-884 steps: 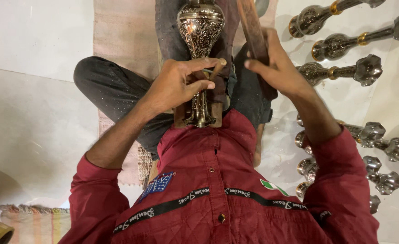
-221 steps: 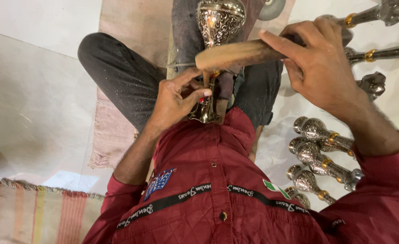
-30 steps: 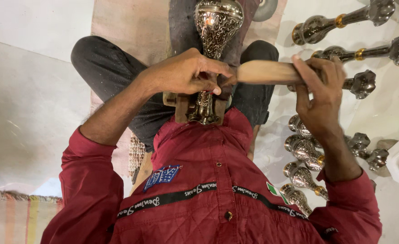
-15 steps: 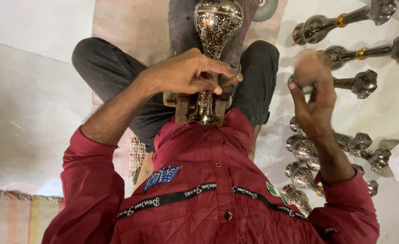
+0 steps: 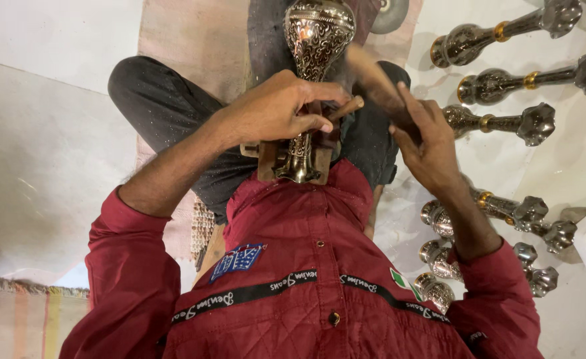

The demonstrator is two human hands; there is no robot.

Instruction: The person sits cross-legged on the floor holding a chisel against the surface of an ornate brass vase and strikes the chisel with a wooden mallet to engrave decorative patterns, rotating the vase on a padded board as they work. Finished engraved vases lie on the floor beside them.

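at lap centre, left hand (image 5: 276,113) fingers clamped on engraved metal vase (image 5: 313,46), right hand (image 5: 426,143) fingers around blurred wooden mallet (image 5: 373,83)

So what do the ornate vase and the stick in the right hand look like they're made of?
The vase looks like metal, bright and silvery, with darker engraved scrollwork and sharp glints. The stick in the right hand looks like bare wood, matte tan-brown, though motion blur leaves that open. The left hand grips the vase's narrow stem.

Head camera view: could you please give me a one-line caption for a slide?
Seated person's left hand steadies an engraved metal vase on a wooden block while the right hand swings a blurred wooden mallet.
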